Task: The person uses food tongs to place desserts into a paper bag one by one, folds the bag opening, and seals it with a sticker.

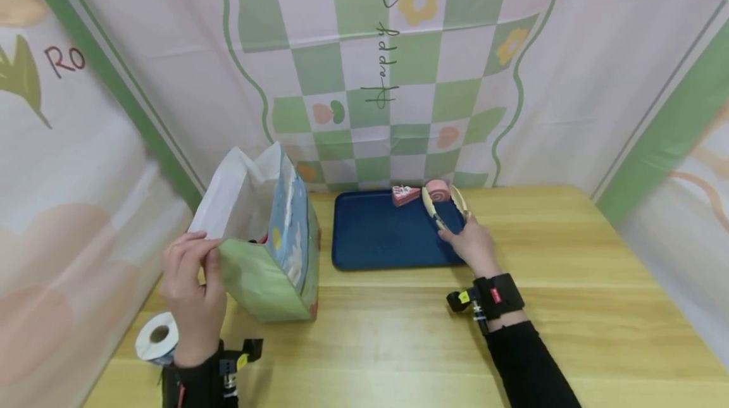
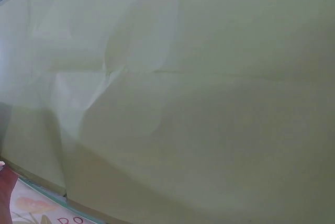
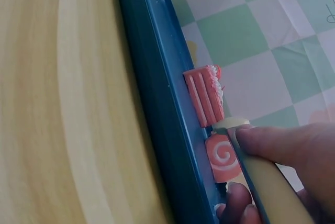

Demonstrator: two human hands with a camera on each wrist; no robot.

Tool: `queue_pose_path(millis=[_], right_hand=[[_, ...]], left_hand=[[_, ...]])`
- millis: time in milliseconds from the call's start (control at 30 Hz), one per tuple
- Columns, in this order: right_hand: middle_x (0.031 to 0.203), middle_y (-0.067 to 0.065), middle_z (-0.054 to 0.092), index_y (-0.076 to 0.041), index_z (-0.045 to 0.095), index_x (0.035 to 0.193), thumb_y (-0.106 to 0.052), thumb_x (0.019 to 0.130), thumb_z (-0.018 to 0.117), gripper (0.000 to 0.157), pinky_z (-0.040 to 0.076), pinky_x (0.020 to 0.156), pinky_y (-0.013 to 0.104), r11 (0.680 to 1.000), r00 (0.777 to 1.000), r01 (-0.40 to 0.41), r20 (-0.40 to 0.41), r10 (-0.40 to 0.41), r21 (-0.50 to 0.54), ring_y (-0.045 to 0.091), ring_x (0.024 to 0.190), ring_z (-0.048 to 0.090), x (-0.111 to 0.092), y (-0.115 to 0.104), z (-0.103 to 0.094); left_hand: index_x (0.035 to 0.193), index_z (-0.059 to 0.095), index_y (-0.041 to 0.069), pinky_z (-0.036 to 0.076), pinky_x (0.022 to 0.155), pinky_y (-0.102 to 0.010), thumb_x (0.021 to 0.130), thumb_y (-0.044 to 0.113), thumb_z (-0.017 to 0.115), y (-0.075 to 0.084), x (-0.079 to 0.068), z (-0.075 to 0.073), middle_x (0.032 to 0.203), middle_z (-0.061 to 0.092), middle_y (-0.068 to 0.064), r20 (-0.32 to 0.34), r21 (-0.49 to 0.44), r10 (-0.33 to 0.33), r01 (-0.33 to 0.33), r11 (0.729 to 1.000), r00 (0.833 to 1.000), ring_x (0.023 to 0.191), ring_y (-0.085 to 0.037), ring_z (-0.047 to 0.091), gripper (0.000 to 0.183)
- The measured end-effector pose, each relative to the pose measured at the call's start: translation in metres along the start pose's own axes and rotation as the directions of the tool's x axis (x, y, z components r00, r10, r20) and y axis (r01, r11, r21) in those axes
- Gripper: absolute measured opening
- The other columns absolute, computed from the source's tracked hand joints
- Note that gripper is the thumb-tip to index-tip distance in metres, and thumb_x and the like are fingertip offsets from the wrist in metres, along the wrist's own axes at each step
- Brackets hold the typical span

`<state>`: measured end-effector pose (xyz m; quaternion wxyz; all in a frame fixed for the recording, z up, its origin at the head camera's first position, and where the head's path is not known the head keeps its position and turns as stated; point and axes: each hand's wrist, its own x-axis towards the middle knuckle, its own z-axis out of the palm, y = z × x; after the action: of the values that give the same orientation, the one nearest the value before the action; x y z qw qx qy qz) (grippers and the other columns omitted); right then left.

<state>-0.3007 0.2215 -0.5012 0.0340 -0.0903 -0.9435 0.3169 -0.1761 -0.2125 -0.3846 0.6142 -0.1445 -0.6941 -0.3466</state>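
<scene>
My right hand grips a pair of cream tongs over the far right of a dark blue tray. The tong arms are spread, with a pink roll cake between their tips; I cannot tell whether both arms touch it. Just left of the roll sits a pink cake slice with a white and red top. In the right wrist view, the thumb presses on one tong arm. My left hand pinches the rim of an upright paper bag, whose mouth is spread. Something red and dark shows inside it, mostly hidden.
A roll of white labels or tape stands beside the left wrist. The wooden table extends in front of the tray and to its right. Behind it hangs a checked curtain, close to the tray's far edge.
</scene>
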Motion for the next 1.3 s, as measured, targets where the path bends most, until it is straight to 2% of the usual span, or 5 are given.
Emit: queue_pose_path(millis=[167, 433, 767, 1000, 1300], right_hand=[[0.101, 0.026, 0.07, 0.006, 0.041, 0.141, -0.039, 0.09, 0.067, 0.073, 0.051, 0.082, 0.052, 1.0, 1.0, 0.001, 0.011, -0.001, -0.003, 0.033, 0.08, 0.07, -0.001, 0.001, 0.0], [0.078, 0.013, 0.073, 0.003, 0.047, 0.136, -0.037, 0.089, 0.069, 0.066, 0.048, 0.06, 0.034, 0.999, 1.0, -0.006, 0.016, 0.006, 0.034, 0.017, 0.058, 0.068, -0.001, 0.002, 0.0], [0.074, 0.011, 0.072, 0.001, 0.054, 0.123, -0.038, 0.087, 0.07, 0.055, 0.045, 0.053, 0.03, 0.995, 1.0, -0.015, -0.003, 0.016, 0.095, 0.017, 0.058, 0.068, -0.002, 0.003, -0.01], [0.079, 0.012, 0.071, -0.003, 0.055, 0.116, -0.04, 0.087, 0.07, 0.049, 0.048, 0.051, 0.03, 0.993, 0.999, 0.035, -0.024, -0.033, 0.114, 0.017, 0.058, 0.068, -0.009, -0.007, -0.021], [0.083, 0.012, 0.067, -0.007, 0.053, 0.113, -0.038, 0.088, 0.07, 0.043, 0.052, 0.051, 0.031, 0.984, 0.999, 0.047, -0.022, -0.044, 0.171, 0.028, 0.069, 0.072, -0.022, -0.025, -0.035]], left_hand=[[0.083, 0.065, -0.012, 0.046, 0.099, -0.019, 0.096, 0.011, 0.06, -0.003, -0.002, -0.001, 0.082, 0.06, -0.031, 0.01, 0.001, 0.002, -0.002, 1.0, 1.0, 0.092, -0.047, 0.058, 0.027], [0.084, 0.067, -0.01, 0.047, 0.098, -0.022, 0.096, 0.011, 0.061, -0.013, -0.007, -0.002, 0.082, 0.061, -0.029, 0.01, 0.001, 0.008, -0.008, 1.0, 1.0, 0.093, -0.044, 0.059, 0.025], [0.084, 0.068, -0.008, 0.047, 0.096, -0.021, 0.096, 0.015, 0.061, -0.018, -0.011, -0.002, 0.083, 0.062, -0.026, 0.023, 0.007, -0.003, 0.003, 1.0, 1.0, 0.095, -0.04, 0.06, 0.027], [0.084, 0.068, -0.008, 0.047, 0.097, -0.022, 0.095, 0.012, 0.061, -0.017, -0.01, -0.002, 0.084, 0.062, -0.026, 0.022, 0.004, -0.007, 0.007, 1.0, 1.0, 0.095, -0.041, 0.06, 0.024], [0.084, 0.066, -0.011, 0.046, 0.099, -0.022, 0.094, 0.008, 0.06, -0.011, -0.004, -0.001, 0.084, 0.061, -0.029, 0.027, -0.006, -0.001, 0.001, 1.0, 1.0, 0.094, -0.045, 0.059, 0.023]])
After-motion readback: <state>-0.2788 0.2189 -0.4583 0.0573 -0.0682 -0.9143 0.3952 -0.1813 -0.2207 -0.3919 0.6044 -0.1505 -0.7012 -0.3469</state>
